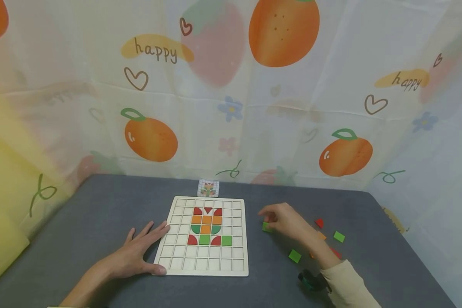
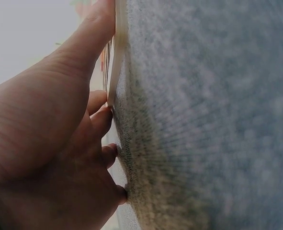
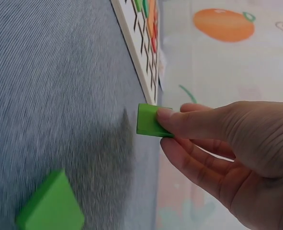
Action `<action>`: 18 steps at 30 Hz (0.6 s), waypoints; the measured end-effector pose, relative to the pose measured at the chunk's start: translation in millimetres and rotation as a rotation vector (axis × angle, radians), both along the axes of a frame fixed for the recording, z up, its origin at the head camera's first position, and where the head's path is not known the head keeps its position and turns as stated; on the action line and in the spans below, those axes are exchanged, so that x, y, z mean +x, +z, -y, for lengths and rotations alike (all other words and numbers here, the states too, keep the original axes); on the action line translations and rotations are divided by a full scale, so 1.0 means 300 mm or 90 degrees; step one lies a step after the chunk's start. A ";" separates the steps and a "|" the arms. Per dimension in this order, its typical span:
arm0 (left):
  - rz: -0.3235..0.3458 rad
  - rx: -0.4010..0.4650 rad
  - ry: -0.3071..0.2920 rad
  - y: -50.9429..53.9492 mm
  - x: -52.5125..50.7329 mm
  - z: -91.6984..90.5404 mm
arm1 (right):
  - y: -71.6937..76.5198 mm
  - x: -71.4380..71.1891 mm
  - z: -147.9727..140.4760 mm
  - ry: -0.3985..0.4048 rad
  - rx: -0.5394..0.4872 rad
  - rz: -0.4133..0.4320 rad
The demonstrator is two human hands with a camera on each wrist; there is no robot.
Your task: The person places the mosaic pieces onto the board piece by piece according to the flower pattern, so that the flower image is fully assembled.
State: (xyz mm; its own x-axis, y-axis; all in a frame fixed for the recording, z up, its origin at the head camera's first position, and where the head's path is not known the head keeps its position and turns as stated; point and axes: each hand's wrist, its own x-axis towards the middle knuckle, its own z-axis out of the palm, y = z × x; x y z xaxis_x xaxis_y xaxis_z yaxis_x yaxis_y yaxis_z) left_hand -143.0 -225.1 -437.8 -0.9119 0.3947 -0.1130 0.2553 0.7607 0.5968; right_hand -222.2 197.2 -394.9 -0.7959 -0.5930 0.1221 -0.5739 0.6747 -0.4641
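My right hand [image 1: 286, 220] pinches a green square tile [image 3: 148, 120] between thumb and fingers, lifted off the cloth to the right of the board. Beside the white grid board [image 1: 238, 265], my left hand [image 1: 136, 254] rests with fingers spread, thumb and fingertips touching its left edge. A pattern lies on the board: red quarter-round pieces, a red triangle [image 1: 208, 210], several orange squares [image 1: 206, 220], green quarter-round pieces [image 1: 196, 229] and two green squares. In the left wrist view the board edge [image 2: 117, 62] shows by the thumb.
A small pattern card [image 1: 208, 188] lies behind the board. Loose tiles are scattered to the right: a green square [image 1: 294, 256], another green square [image 1: 339, 236], a red piece [image 1: 319, 223], and orange and red ones partly hidden by my right forearm. A fruit-printed curtain [image 1: 200, 128] borders the table.
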 end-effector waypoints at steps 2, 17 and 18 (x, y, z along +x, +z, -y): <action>0.001 -0.001 0.000 0.000 0.001 0.000 | -0.006 -0.003 0.016 0.004 -0.010 0.004; -0.015 0.009 -0.003 -0.001 0.000 0.003 | -0.015 0.005 0.149 0.004 -0.045 0.008; -0.013 0.009 -0.003 -0.001 0.000 0.003 | -0.019 0.006 0.161 0.003 -0.043 0.003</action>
State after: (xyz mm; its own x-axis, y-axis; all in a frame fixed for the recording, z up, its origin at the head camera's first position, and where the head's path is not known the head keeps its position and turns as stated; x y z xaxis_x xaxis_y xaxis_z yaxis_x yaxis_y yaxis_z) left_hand -142.9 -226.1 -438.3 -0.9120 0.4005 -0.0882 0.2716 0.7510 0.6018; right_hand -220.3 148.8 -400.5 -0.7939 -0.5869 0.1587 -0.5747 0.6392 -0.5110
